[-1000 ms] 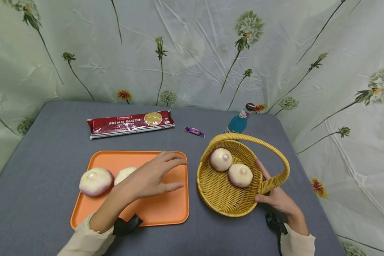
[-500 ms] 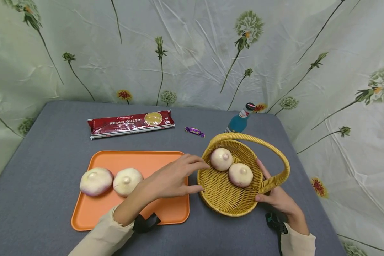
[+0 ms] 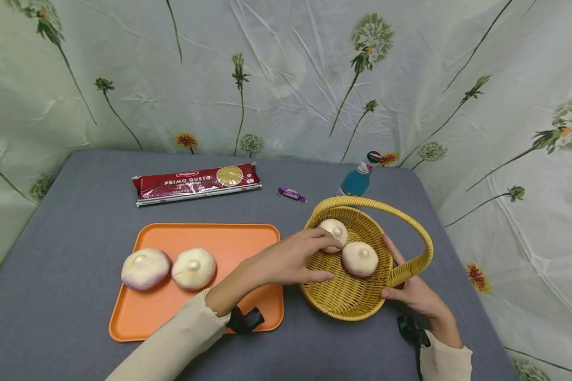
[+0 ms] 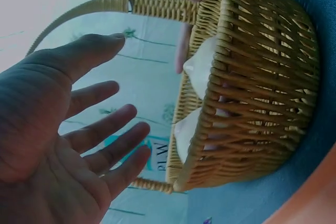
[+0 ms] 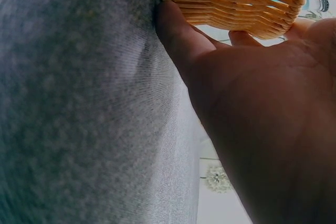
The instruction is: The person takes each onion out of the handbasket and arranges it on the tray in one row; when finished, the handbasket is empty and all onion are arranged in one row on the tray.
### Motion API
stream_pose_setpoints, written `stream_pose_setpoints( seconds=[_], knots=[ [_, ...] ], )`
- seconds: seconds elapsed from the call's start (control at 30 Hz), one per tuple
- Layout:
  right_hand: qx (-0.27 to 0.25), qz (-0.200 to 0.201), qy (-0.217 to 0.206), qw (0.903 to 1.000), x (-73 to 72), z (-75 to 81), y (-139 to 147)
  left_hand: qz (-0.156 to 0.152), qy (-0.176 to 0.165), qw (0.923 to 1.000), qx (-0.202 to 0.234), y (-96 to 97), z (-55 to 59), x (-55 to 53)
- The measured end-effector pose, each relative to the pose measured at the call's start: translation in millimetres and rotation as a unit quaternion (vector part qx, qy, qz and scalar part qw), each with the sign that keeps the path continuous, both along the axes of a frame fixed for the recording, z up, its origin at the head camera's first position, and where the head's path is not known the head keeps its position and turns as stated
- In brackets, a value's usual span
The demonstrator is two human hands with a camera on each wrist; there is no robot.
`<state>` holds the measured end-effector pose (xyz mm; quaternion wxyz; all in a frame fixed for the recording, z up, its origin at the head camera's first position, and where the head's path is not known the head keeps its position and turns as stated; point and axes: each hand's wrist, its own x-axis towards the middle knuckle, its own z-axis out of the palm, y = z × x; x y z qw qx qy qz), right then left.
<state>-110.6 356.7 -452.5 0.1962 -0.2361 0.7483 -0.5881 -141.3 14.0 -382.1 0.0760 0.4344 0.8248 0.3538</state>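
A yellow wicker basket (image 3: pixel 343 304) with a tall arched handle holds two whitish, purple-tinged turnips, one turnip (image 3: pixel 359 259) in the middle and another turnip (image 3: pixel 334 233) farther back. My left hand (image 3: pixel 295 259) reaches over the basket's left rim with fingers spread and nothing in them; its fingertips overlap the back turnip in the head view. In the left wrist view, the palm (image 4: pixel 63 135) faces the basket side, apart from it. My right hand (image 3: pixel 417 296) grips the basket's right side near the handle's foot, thumb toward the rim.
An orange tray (image 3: pixel 233 238) lies left of the basket, bearing two similar turnips, a left turnip (image 3: pixel 145 269) and a right turnip (image 3: pixel 193 269). Behind are a red spaghetti packet (image 3: pixel 197 184), a purple wrapped candy (image 3: pixel 291 194) and a blue bottle (image 3: pixel 356 180) beyond the basket.
My left hand has moved right from over the tray to over the basket, uncovering the tray's right turnip. The right hand and basket stay in place.
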Motion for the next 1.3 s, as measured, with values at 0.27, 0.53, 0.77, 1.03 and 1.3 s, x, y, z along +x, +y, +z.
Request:
stream_pose_setpoints(
  seconds=[0.27, 0.53, 0.77, 1.03, 1.3],
  knots=[
    [0.016, -0.005, 0.020, 0.9996, 0.6, 1.5, 0.1, -0.001, -0.006, 1.0000, 0.005, 21.3, -1.8, -5.8],
    [0.020, -0.005, 0.030, 0.9994, -1.0, 3.1, 0.1, 0.012, -0.024, 0.9996, -0.010, 43.3, -3.1, -17.0],
    [0.023, -0.002, 0.040, 0.9990, -0.9, 3.3, 0.2, 0.070, -0.085, 0.9937, -0.020, 57.3, -0.5, -29.8],
    [0.015, 0.007, 0.040, 0.9991, -1.8, 3.0, -1.1, 0.108, -0.157, 0.9814, 0.025, 61.2, -3.9, -33.8],
    [0.019, 0.002, 0.042, 0.9989, -1.6, 2.0, -0.5, 0.105, -0.164, 0.9805, 0.026, 62.1, -14.2, -36.7]
  ],
)
